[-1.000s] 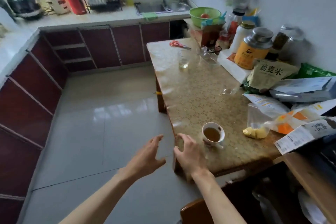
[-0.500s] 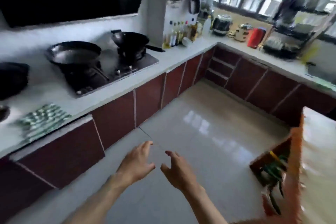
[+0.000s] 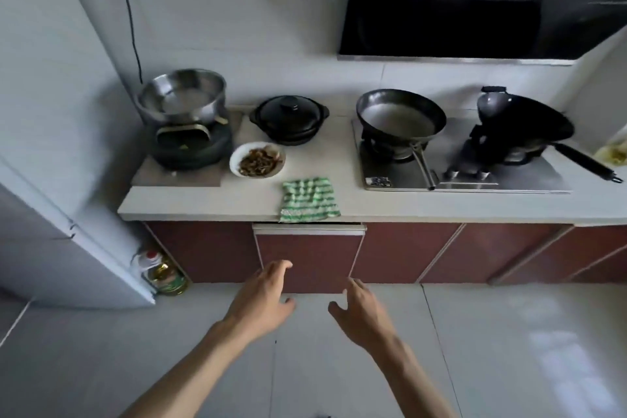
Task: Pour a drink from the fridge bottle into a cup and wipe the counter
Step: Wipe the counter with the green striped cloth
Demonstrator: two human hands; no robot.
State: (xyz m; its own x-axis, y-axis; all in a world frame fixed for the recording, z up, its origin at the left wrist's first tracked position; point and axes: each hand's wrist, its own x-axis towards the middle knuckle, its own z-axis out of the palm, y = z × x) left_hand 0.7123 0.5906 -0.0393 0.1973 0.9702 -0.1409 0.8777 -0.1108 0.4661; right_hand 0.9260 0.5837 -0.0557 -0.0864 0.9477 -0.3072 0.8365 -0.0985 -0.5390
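On the counter (image 3: 390,205), at its front edge, a green-and-white striped cloth (image 3: 308,199) lies crumpled, one hem hanging just over the edge above a red cabinet door (image 3: 308,258). Behind the cloth and toward the left end sits a white plate (image 3: 257,159) of dark food, and behind that a black lidded pot (image 3: 289,119). At the far left end a steel bowl (image 3: 181,97) rests on top of a dark burner stand (image 3: 191,149). To the right of the cloth a stove (image 3: 464,173) is set into the counter, carrying a frying pan (image 3: 400,117) and, further right, a black wok (image 3: 522,124) whose handle points to the right end. A range hood (image 3: 475,0) hangs above. Left of the counter stands a white fridge (image 3: 51,146), with an oil bottle (image 3: 163,273) on the floor beside it.

Both hands reach forward over the floor, below the cloth and well apart from it. The left hand (image 3: 263,300) has its fingers loosely spread and holds nothing; the right hand (image 3: 361,309) is likewise relaxed and empty.
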